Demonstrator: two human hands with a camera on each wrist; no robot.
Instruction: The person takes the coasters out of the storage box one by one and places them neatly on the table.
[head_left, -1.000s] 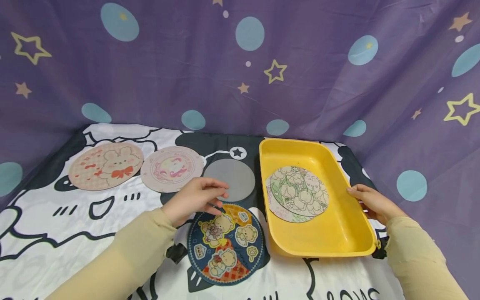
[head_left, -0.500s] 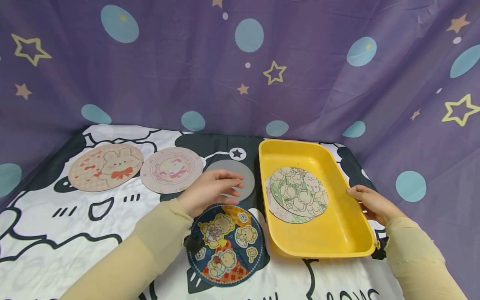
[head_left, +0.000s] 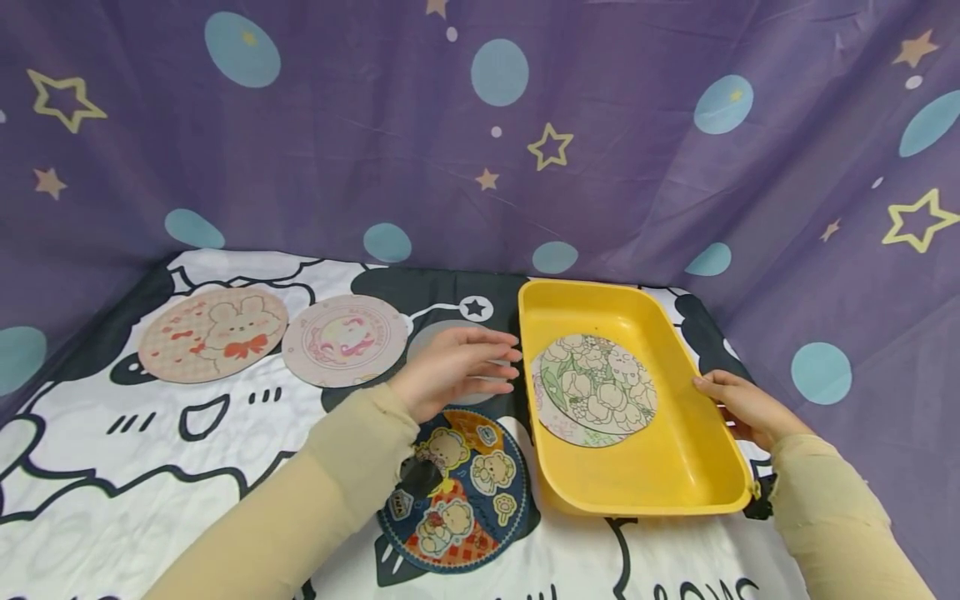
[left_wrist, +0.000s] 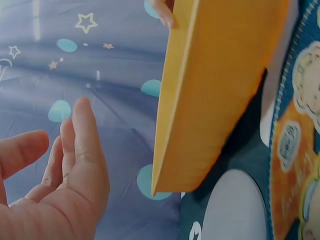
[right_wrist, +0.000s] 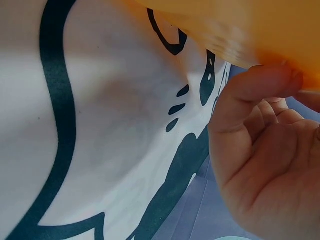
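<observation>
My left hand (head_left: 450, 371) hovers over a plain grey round mat (left_wrist: 235, 210) and partly hides it in the head view. Its fingers are extended, with nothing held, and the fingertips are close to the left side of a yellow plastic tray (head_left: 675, 458). My right hand (head_left: 750, 408) grips the tray's right rim, thumb on top; fingers curl beneath, as the right wrist view shows. Inside the tray lie two overlapping round mats, the upper one with a line-drawn flower print (head_left: 600, 383). Below my left wrist is a dark blue round mat with bears (head_left: 480, 542).
A pink round mat with a unicorn (head_left: 345, 340) and a round mat with a rabbit (head_left: 213, 335) lie at the table's left. The white-and-black cartoon cloth (head_left: 150, 483) covers the table. A purple starry curtain (head_left: 337, 150) hangs behind.
My left hand has moved right across the grey mat toward the tray, its fingers extending. The right hand, tray and mats have stayed in place.
</observation>
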